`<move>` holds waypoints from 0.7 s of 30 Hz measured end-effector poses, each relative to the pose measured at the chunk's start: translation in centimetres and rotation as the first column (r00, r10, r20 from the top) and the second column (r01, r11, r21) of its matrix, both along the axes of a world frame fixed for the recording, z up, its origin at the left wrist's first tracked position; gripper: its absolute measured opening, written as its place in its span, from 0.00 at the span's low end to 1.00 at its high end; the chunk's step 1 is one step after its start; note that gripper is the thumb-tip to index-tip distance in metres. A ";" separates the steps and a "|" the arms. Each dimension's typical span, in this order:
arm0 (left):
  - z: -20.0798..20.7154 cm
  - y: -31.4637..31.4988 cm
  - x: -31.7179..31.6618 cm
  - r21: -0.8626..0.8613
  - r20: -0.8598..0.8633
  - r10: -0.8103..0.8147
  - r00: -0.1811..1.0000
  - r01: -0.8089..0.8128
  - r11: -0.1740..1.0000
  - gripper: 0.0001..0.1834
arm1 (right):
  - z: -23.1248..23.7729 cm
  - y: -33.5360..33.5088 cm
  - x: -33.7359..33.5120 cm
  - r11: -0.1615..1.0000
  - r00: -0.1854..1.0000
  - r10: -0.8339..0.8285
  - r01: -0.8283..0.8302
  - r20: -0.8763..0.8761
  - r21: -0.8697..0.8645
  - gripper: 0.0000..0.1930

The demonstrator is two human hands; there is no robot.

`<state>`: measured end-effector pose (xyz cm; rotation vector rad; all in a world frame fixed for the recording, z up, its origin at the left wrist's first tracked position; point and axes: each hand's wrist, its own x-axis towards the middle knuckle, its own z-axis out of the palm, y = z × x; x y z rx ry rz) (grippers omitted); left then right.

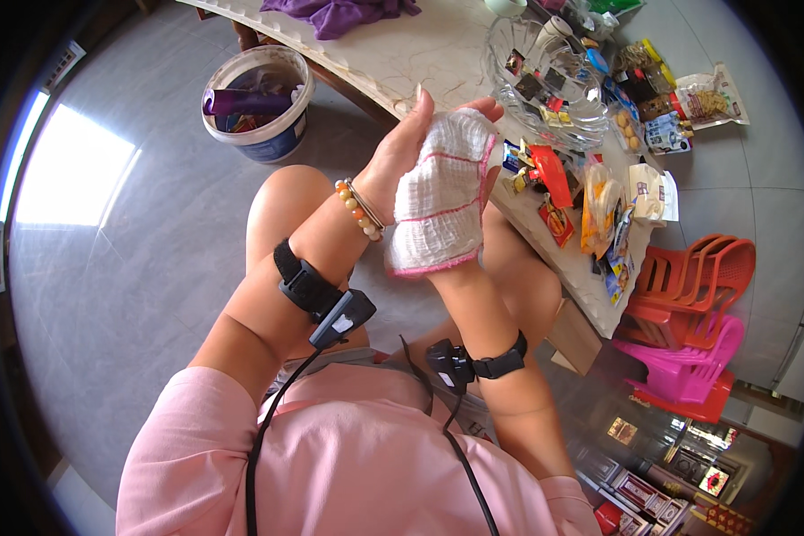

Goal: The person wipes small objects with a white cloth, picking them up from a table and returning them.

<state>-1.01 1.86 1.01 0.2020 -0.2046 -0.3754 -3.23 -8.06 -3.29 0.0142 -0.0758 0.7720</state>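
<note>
Above my lap I hold a folded white cloth with thin pink stripes and a pink edge. My left hand grips its left side, thumb raised. A beaded bracelet circles that wrist. The cloth drapes over my right hand down to the wrist, so only a little of this hand shows along the right side. Fingertips stick out past the cloth's far end; I cannot tell which hand they belong to. Each forearm wears a black strap with a small device and a cable.
A pale table bears a clear glass bowl and several snack packets. Purple fabric lies at its far edge. A bucket with a purple-handled thing inside stands on the grey floor, left. Red chairs and a pink chair are at right.
</note>
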 end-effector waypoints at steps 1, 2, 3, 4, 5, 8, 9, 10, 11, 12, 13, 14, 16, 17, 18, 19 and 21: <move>0.2 0.1 0.0 -0.010 -0.009 0.007 1.000 -0.007 1.000 0.35 | -0.2 0.1 0.2 0.999 0.999 -0.031 0.031 0.010 0.019 0.35; 0.4 0.2 -0.1 -0.012 -0.009 0.006 1.000 -0.006 1.000 0.35 | -0.3 0.2 0.3 0.997 0.998 -0.059 0.058 0.019 0.043 0.35; 0.6 0.3 -0.2 -0.063 -0.050 -0.031 0.998 0.028 0.998 0.34 | -0.4 0.3 0.4 0.995 0.996 -0.086 0.084 0.033 0.057 0.35; 0.7 0.3 -0.4 -0.112 -0.092 -0.071 0.993 0.060 0.992 0.33 | -0.6 0.4 0.6 0.992 0.993 -0.109 0.106 0.038 0.070 0.35; 0.7 0.3 -0.5 -0.111 -0.095 -0.072 0.993 0.062 0.992 0.33 | -0.7 0.3 0.7 0.989 0.990 -0.135 0.132 0.048 0.074 0.35; 0.6 0.5 -0.9 0.038 -0.128 -0.030 0.991 0.035 0.999 0.30 | -0.6 0.1 1.3 0.982 0.981 -0.168 0.175 0.096 -0.075 0.32; 0.5 0.7 -0.9 0.127 -0.077 0.013 0.997 -0.003 0.992 0.28 | -0.5 0.1 1.5 0.964 0.972 -0.189 0.211 0.137 -0.162 0.31; 0.4 0.7 -0.9 0.209 -0.019 0.049 0.999 -0.044 0.977 0.27 | -0.6 -0.1 1.8 0.926 0.956 -0.214 0.264 0.202 -0.269 0.30; 0.1 0.7 -0.8 0.155 -0.025 0.017 1.000 -0.013 0.988 0.27 | -0.6 -0.3 2.3 0.847 0.926 -0.229 0.341 0.300 -0.408 0.29; 0.0 0.6 -0.6 0.152 -0.023 0.016 1.000 -0.012 0.988 0.27 | -0.8 -0.5 3.0 0.699 0.877 -0.202 0.441 0.435 -0.563 0.28; -0.3 0.4 -0.3 0.135 -0.007 0.081 0.997 -0.079 0.988 0.27 | -1.8 -1.0 4.2 0.468 0.798 -0.089 0.562 0.597 -0.682 0.27; -0.1 0.1 0.0 0.115 0.012 0.141 0.990 -0.141 0.983 0.27 | -2.6 -1.8 5.3 0.211 0.719 0.052 0.671 0.693 -0.711 0.26; 0.1 1.1 0.3 0.072 0.026 0.175 0.984 -0.177 0.982 0.27 | -2.1 -1.5 5.1 0.127 0.715 -0.010 0.695 0.699 -0.708 0.20; 0.0 1.7 0.3 0.124 0.065 0.237 0.969 -0.244 0.962 0.28 | -0.2 -0.5 3.9 0.206 0.726 -0.181 0.688 0.664 -0.696 0.14; -0.1 1.7 0.5 0.164 0.108 0.281 0.954 -0.296 0.941 0.29 | 2.0 -0.1 2.6 0.262 0.709 -0.344 0.702 0.616 -0.662 0.09; 0.1 1.6 0.4 0.165 0.108 0.278 0.955 -0.293 0.942 0.29 | 3.0 0.0 1.9 -0.161 0.531 0.052 0.840 0.846 -0.518 0.12; 0.3 1.6 0.3 0.283 0.110 0.315 0.943 -0.334 0.899 0.29 | 3.7 0.5 0.4 -0.424 0.201 0.651 0.896 0.732 0.130 0.22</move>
